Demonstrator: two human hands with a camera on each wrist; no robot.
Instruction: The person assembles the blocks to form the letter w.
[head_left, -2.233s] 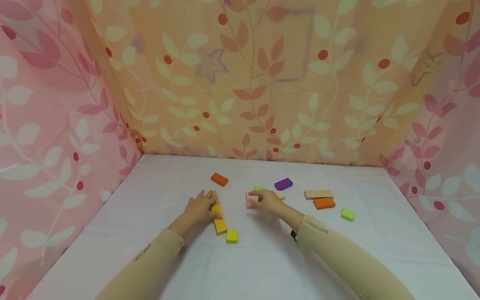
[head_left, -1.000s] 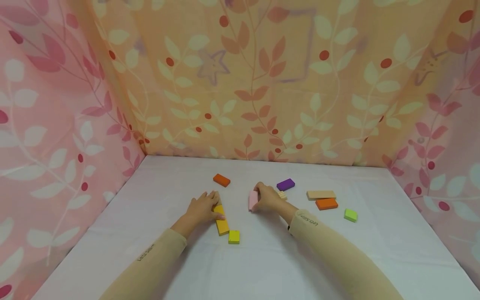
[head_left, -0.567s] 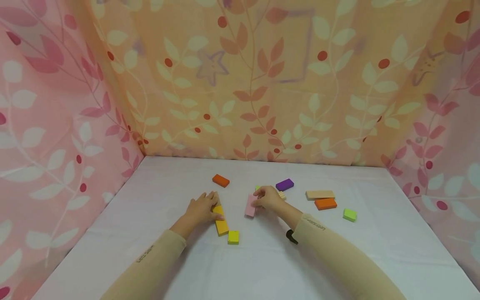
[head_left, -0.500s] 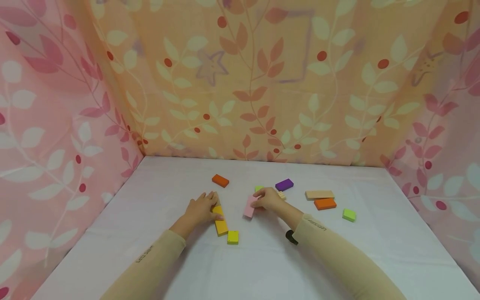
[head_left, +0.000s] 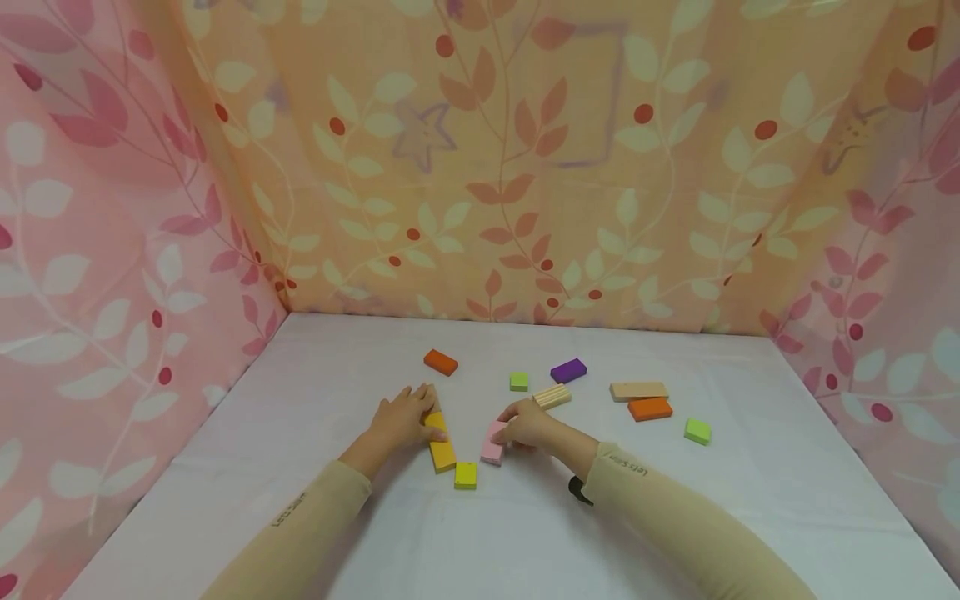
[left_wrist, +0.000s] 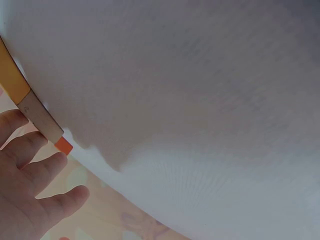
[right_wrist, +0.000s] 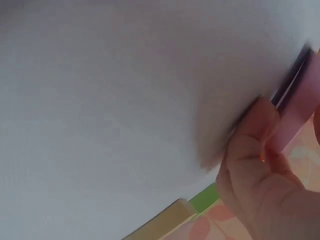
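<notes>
One white table (head_left: 525, 542); left hand (head_left: 401, 421), unclenched, rests on yellow-and-wood row (head_left: 444, 457); right hand (head_left: 532, 427) pinches pink block (head_left: 491, 452). Pink block just shifted toward about 6 o'clock, now at yellow square's (head_left: 466, 476) 1–2 o'clock, near; seemingly narrows that gap.

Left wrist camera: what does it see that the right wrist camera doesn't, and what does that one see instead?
Only the left wrist view shows the left hand, beside a wooden block end to end with a yellow block. Only the right wrist view shows the right hand holding a pink block, and a green block. Both show the white tabletop and leafy curtain.
</notes>
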